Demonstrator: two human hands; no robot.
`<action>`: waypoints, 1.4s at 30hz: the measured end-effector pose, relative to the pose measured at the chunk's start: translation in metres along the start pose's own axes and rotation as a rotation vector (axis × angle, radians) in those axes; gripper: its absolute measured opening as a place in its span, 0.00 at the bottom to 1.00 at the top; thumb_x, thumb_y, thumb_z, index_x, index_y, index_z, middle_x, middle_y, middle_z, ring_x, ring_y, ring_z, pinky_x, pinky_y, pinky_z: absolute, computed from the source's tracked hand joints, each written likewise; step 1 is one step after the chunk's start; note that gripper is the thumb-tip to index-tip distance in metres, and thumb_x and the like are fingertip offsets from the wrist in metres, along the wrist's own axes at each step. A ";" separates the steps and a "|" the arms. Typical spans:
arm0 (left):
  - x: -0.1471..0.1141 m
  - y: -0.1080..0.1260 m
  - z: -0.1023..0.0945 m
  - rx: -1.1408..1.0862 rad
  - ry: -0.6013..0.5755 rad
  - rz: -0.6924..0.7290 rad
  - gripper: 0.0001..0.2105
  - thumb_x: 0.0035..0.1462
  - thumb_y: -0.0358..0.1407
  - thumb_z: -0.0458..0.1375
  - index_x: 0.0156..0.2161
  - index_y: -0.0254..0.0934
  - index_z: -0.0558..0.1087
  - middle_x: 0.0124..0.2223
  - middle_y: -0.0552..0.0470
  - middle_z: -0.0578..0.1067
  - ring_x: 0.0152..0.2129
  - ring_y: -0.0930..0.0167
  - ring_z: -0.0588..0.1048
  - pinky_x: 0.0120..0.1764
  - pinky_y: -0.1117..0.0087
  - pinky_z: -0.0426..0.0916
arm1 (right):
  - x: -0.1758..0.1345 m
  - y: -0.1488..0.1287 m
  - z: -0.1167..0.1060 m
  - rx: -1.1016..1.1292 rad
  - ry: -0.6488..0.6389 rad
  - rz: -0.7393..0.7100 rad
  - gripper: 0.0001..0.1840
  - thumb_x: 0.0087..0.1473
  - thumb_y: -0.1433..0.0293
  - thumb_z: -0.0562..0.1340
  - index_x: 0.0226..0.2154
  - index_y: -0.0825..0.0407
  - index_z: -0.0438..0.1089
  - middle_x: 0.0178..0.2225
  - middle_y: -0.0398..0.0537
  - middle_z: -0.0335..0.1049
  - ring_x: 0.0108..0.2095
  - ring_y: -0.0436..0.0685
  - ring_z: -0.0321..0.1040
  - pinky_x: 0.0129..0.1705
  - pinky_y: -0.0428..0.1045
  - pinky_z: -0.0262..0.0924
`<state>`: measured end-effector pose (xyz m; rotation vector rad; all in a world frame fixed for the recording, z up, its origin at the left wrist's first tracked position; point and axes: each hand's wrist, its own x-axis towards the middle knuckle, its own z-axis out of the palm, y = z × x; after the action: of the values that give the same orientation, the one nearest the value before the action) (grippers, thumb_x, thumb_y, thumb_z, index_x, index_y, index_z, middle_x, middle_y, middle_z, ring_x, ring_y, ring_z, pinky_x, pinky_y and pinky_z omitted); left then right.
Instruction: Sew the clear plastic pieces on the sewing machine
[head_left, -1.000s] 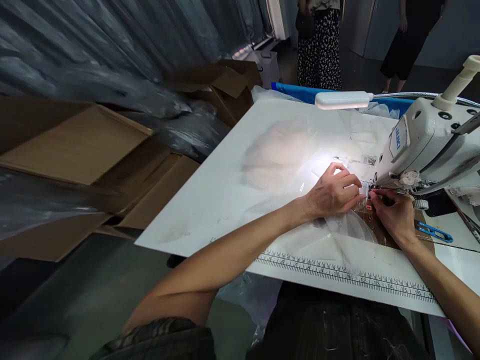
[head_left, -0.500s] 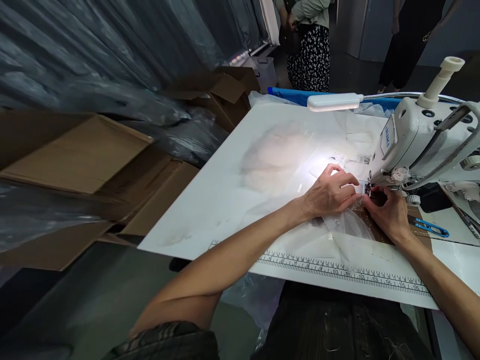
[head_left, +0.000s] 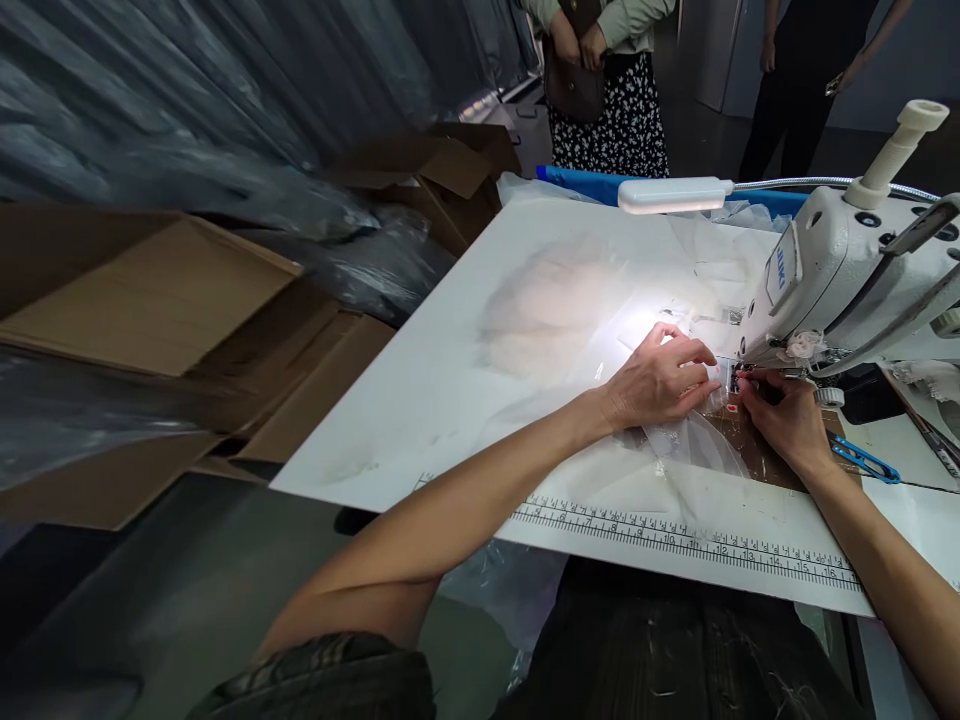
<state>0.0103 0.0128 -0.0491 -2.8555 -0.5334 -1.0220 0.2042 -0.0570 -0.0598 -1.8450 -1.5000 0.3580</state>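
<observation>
A white sewing machine (head_left: pixel 817 270) stands at the right of the white table. My left hand (head_left: pixel 664 375) bends over thin, see-through white fabric (head_left: pixel 686 445) just left of the presser foot (head_left: pixel 735 375), its thumb and lower fingers closed on the fabric. Close by the needle area, on the other side, is my right hand (head_left: pixel 787 420). Its thumb and forefinger are pinched together beside the foot; what lies between them is too small to tell. A small red mark (head_left: pixel 732 408) shows on the brown plate (head_left: pixel 772 460) between the hands.
Blue thread snips (head_left: pixel 866 460) lie right of my right hand. A lamp (head_left: pixel 675 194) lights the work from above. A printed ruler (head_left: pixel 675 540) follows the table's front edge. Cardboard boxes (head_left: pixel 150 290) stand at left. Two people (head_left: pixel 607 110) stand behind the table.
My right hand has shifted slightly right, away from the left hand, baring the red mark. My left hand stays nearly in place. The view has moved a little.
</observation>
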 end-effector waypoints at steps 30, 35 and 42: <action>0.011 0.025 0.014 0.075 -0.114 0.117 0.10 0.66 0.29 0.52 0.33 0.37 0.73 0.35 0.52 0.77 0.28 0.73 0.70 0.35 0.66 0.60 | -0.029 -0.006 -0.012 -0.165 -0.040 -0.364 0.08 0.52 0.67 0.53 0.23 0.46 0.57 0.32 0.53 0.68 0.36 0.62 0.64 0.40 0.58 0.61; 0.010 0.037 0.016 0.058 -0.187 0.110 0.15 0.65 0.27 0.51 0.28 0.38 0.74 0.35 0.54 0.78 0.31 0.72 0.71 0.45 0.61 0.61 | -0.050 -0.001 -0.019 -0.139 -0.020 -0.406 0.09 0.56 0.65 0.54 0.27 0.48 0.65 0.40 0.57 0.69 0.43 0.65 0.65 0.42 0.61 0.63; 0.035 -0.014 -0.004 -0.115 -0.304 -0.287 0.09 0.62 0.36 0.58 0.33 0.37 0.78 0.36 0.50 0.76 0.32 0.70 0.73 0.35 0.67 0.64 | -0.039 0.009 -0.045 -0.033 -0.069 -0.334 0.13 0.56 0.64 0.55 0.38 0.49 0.74 0.36 0.53 0.73 0.37 0.61 0.71 0.38 0.57 0.68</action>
<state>0.0284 0.0359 -0.0249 -3.1222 -0.9610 -0.6642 0.2273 -0.1098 -0.0427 -1.5829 -1.8345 0.2388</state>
